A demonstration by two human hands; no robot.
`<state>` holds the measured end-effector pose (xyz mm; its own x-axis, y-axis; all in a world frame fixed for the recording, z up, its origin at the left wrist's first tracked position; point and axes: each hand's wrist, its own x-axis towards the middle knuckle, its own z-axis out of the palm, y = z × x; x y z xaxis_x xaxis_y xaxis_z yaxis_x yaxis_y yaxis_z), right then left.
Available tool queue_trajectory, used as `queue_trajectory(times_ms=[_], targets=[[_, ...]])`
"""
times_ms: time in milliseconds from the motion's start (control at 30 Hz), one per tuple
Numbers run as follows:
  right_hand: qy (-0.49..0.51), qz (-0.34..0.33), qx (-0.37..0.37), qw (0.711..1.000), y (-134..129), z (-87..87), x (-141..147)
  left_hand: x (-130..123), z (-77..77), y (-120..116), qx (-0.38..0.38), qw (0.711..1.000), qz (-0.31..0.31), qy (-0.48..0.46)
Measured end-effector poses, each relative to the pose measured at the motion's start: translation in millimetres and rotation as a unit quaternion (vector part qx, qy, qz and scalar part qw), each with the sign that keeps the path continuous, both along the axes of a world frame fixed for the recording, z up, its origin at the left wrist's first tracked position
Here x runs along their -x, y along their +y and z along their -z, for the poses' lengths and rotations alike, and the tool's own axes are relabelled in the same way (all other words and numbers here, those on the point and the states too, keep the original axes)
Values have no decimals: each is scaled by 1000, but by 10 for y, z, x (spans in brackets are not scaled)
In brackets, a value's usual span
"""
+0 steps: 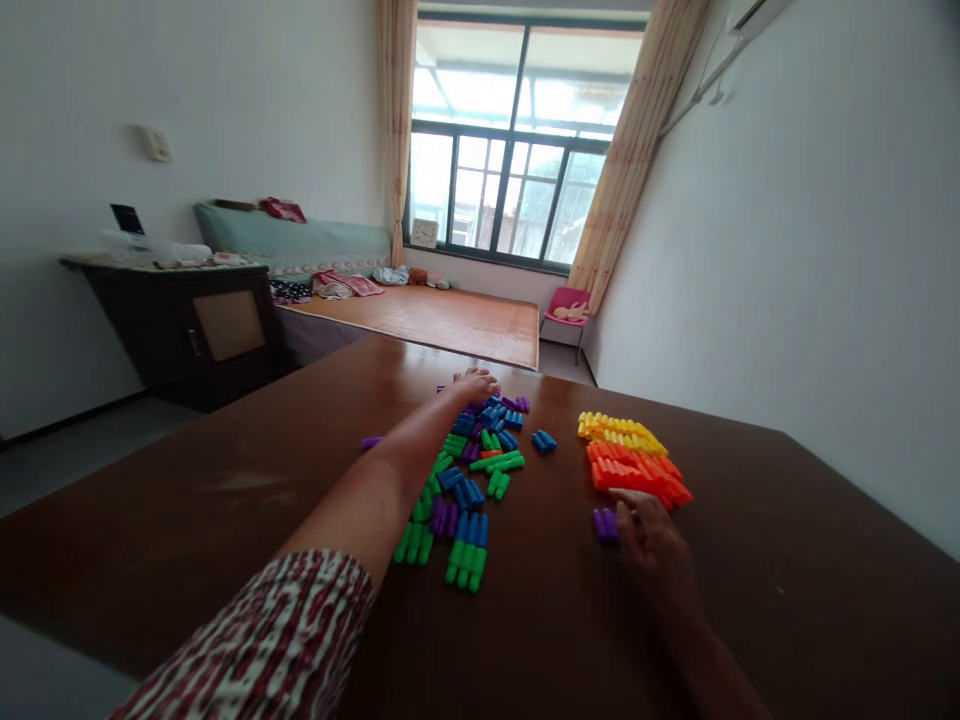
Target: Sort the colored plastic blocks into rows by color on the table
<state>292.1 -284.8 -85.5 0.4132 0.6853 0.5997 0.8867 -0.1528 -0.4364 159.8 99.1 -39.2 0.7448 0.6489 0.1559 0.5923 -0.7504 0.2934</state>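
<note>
- The left hand (476, 384) reaches over the far end of the pile (471, 452), its fingers down among purple and blue blocks; whether they grip one, I cannot tell.
- The right hand (654, 540) is low at the right side of the desk (555, 620), thumb beside a purple block (604, 526) and forefinger near the orange blocks (637, 474); I cannot tell whether it has hold of anything.
- The pile lies mid-desk, a loose mix of green, blue and purple blocks with a bit of orange; the left forearm (382, 480) hides part of it.
- At the pile's near end, a blue piece and a green piece (466, 565) lie end to end.
- A small blue block (544, 441) lies apart, just right of the pile.
- The orange blocks lie in rows at the right, with the yellow blocks (622, 434) in rows just beyond them.
- The purple block lies nearer the person than the orange blocks.
- Past the desk are a bed (450, 318), a pink chair (567, 304) and a window (517, 140).
</note>
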Motion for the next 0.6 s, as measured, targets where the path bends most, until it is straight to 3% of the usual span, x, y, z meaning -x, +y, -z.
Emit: queue_trajectory(times_ms=[100, 233, 433, 600], targets=[[-4, 5, 12, 1000, -16, 32, -45, -203, 52, 85, 29, 999, 15, 27], [2, 13, 19, 1000, -37, 56, -90, -193, 70, 120, 62, 995, 47, 56], [17, 0, 17, 1000, -31, 45, -87, 238, -12, -5, 113, 979, 146, 84], [30, -18, 19, 999, -15, -28, 19, 568, -113, -54, 203, 937, 277, 70]])
